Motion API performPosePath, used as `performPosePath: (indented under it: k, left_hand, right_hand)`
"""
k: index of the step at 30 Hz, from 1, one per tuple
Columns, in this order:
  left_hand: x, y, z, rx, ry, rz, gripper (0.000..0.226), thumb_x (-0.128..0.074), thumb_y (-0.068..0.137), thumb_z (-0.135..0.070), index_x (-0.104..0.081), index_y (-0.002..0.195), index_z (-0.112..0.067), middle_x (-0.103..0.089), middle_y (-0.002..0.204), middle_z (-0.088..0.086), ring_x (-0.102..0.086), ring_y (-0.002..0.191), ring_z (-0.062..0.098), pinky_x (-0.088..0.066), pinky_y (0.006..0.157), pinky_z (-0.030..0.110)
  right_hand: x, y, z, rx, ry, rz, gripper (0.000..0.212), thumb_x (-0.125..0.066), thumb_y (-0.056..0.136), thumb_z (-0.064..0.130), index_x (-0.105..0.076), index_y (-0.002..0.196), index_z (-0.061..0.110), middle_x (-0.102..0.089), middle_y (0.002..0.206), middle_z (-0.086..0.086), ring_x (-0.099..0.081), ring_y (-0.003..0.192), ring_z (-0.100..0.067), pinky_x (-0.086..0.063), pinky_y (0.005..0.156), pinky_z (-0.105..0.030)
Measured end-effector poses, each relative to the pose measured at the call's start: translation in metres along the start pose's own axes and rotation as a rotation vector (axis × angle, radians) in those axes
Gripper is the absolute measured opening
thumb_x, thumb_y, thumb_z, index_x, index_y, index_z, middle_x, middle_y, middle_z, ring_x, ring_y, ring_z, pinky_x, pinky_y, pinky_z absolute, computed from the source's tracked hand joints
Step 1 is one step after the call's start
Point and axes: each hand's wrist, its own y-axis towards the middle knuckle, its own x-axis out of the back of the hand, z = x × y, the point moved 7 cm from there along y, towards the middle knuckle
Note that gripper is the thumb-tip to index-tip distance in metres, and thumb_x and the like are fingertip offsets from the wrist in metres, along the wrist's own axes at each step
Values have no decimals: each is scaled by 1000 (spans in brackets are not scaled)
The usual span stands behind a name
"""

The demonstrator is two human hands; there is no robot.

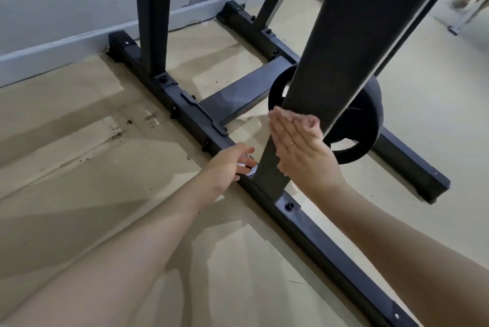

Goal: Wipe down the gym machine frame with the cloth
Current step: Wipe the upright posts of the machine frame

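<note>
Upright: slanted dark metal frame post [341,43], long axis from lower centre to upper right.
Right hand [299,141]: fingers straight, flat against post; pinkish cloth [304,117] underneath.
Left hand [227,162]: at post's foot, curled on something shiny; nature unclear.

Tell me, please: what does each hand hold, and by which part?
The right hand presses a pale cloth flat against the upright post. The left hand touches the post's foot; any grip is hidden.

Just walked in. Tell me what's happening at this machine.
A person is wiping a black gym machine's upright post. The right hand lies flat, fingers straight, pressing a pale cloth against the post just above the base rail. The left hand reaches in beside the foot of the post, near something shiny I can't make out. A weight plate hangs behind the post.
</note>
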Motion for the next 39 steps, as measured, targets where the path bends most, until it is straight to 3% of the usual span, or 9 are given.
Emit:
performPosePath:
  k: [4, 9, 13, 17, 20, 22, 28, 32, 39]
  left_hand:
    - [-7, 17, 16, -75, -50, -37, 32, -28, 101, -31, -53, 118, -21, -64, 97, -3, -59, 95, 15, -44, 91, 31]
    - [20, 21, 16, -300, -134, -347, 23, -35, 99, -30, -57, 93, -31, -66, 85, 0, -62, 74, 10, -45, 69, 24]
    - [32, 16, 22, -329, -77, -430, 27, -34, 100, -30, -60, 98, -25, -67, 81, -1, -63, 72, 8, -46, 65, 20]
    - [37, 5, 32, -353, -76, -456, 30, -34, 101, -29, -62, 97, -19, -67, 75, -3, -62, 62, 2, -46, 56, 10]
    - [20, 4, 28, -307, -97, -440, 31, -33, 101, -28, -62, 93, -18, -66, 74, -2, -60, 63, 8, -46, 61, 19]
    - [2, 9, 22, -295, -58, -395, 32, -31, 102, -29, -60, 95, -19, -66, 81, 1, -60, 69, 12, -44, 64, 23]
    - [-20, 5, 13, -370, 82, -375, 28, -33, 101, -28, -59, 91, -30, -65, 90, -5, -61, 77, 12, -47, 69, 24]
    - [-13, -12, 10, -453, 101, -439, 32, -34, 102, -24, -62, 89, -29, -65, 80, -10, -60, 71, 9, -46, 67, 22]
    - [-41, -14, -10, -511, 134, -428, 22, -35, 102, -20, -51, 106, -35, -60, 93, -11, -59, 78, 12, -44, 69, 24]
  right_hand:
    - [-23, -34, 78, 486, -45, 250, 61, -18, 103, 29, 2, 147, -6, -2, 159, -18, -6, 146, -31, -2, 115, -44]
    - [-40, -1, 47, 107, 85, 20, 66, -11, 94, 41, -21, 146, 1, -28, 154, -9, -29, 142, -24, -23, 117, -38]
    - [-48, -16, 119, 333, 114, -26, 58, -11, 100, 30, -16, 148, -2, -26, 153, -16, -25, 141, -27, -22, 116, -32]
    - [-70, -44, 151, 382, 48, -51, 64, -2, 105, 29, 33, 131, -16, 41, 133, -40, 14, 142, -17, -11, 103, 2]
    - [-68, -53, 140, 536, -51, -124, 55, -9, 99, 15, 3, 141, -18, -2, 153, -34, -17, 143, -31, 3, 115, -41]
    - [-66, -50, 118, 322, 117, -138, 56, -8, 93, 14, -6, 141, -13, -16, 154, -23, -18, 141, -36, 1, 110, -55]
    - [-76, -76, 165, 558, 182, -60, 52, -25, 102, 17, -16, 147, -7, -20, 156, -19, -16, 144, -30, -8, 116, -35]
    - [-81, -73, 113, 230, 676, -176, 43, -26, 100, 34, -38, 141, 41, -31, 148, 22, -25, 140, -4, -14, 116, -20]
    - [-69, -85, 93, 67, 830, -404, 45, -24, 101, 7, -61, 127, 12, -54, 136, 0, -49, 127, -15, -29, 113, -37]
